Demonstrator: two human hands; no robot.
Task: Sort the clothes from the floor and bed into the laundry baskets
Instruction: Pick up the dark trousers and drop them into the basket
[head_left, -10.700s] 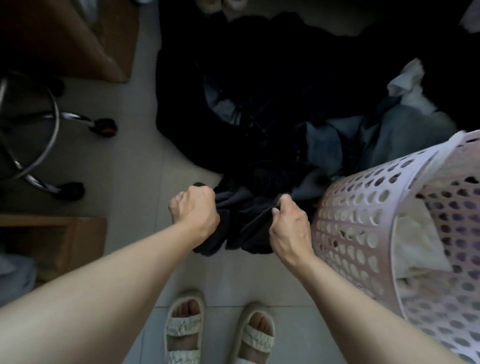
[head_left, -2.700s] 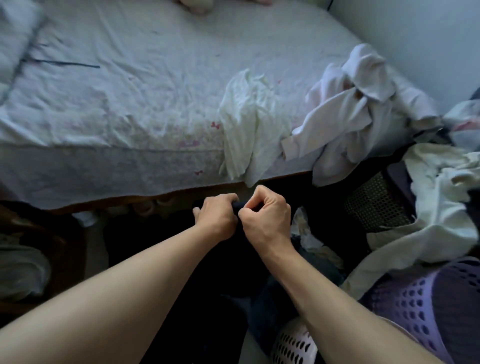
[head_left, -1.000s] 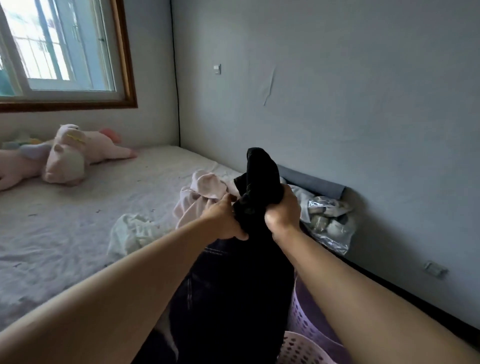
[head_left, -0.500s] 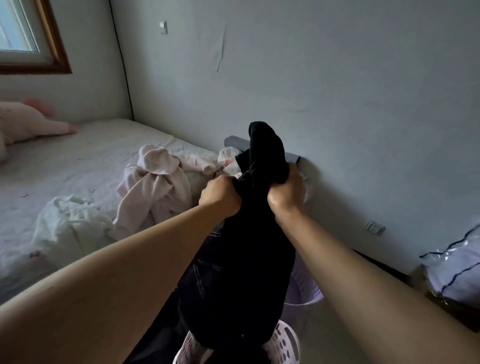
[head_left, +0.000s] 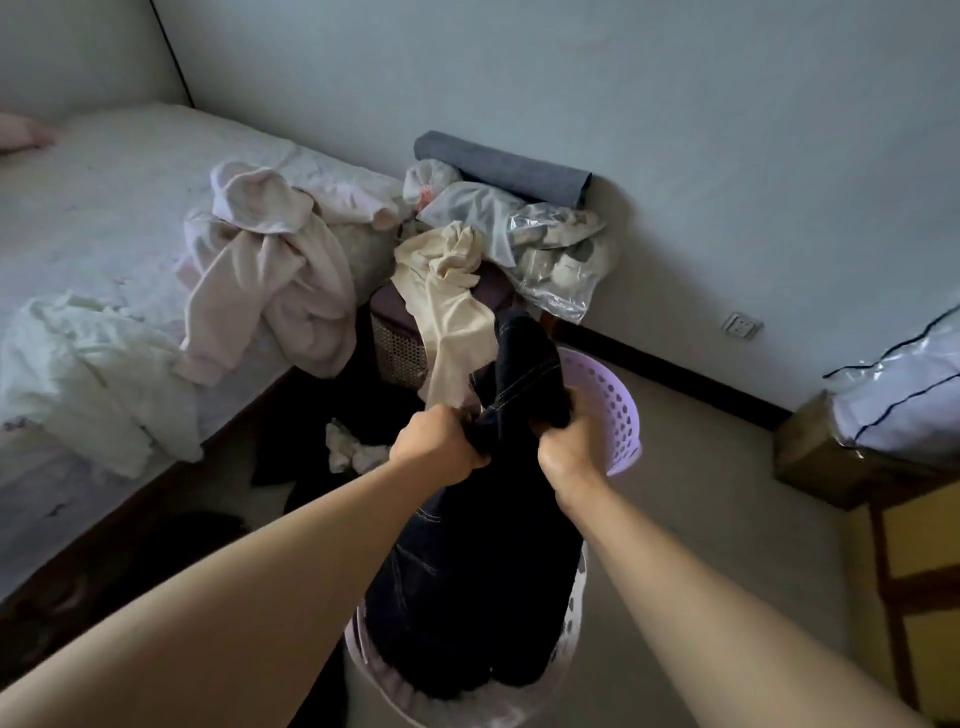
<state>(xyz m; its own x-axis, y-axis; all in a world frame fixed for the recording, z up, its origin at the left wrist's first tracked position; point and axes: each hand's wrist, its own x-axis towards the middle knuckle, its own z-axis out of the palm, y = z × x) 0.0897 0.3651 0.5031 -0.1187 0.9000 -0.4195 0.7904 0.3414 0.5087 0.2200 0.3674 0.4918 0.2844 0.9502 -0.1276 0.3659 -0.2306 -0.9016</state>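
both hands (head_left: 439, 444) gripping dark jeans (head_left: 472, 582), hanging lengthwise into white basket (head_left: 569, 631)

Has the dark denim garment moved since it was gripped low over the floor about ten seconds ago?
Yes. The dark denim garment, gripped by the left hand and right hand, is now lifted off the floor, hanging over the white perforated plastic basket.

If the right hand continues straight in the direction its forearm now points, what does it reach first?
Probably the purple basket just beyond the right hand, which grips the dark jeans; depth is unclear.
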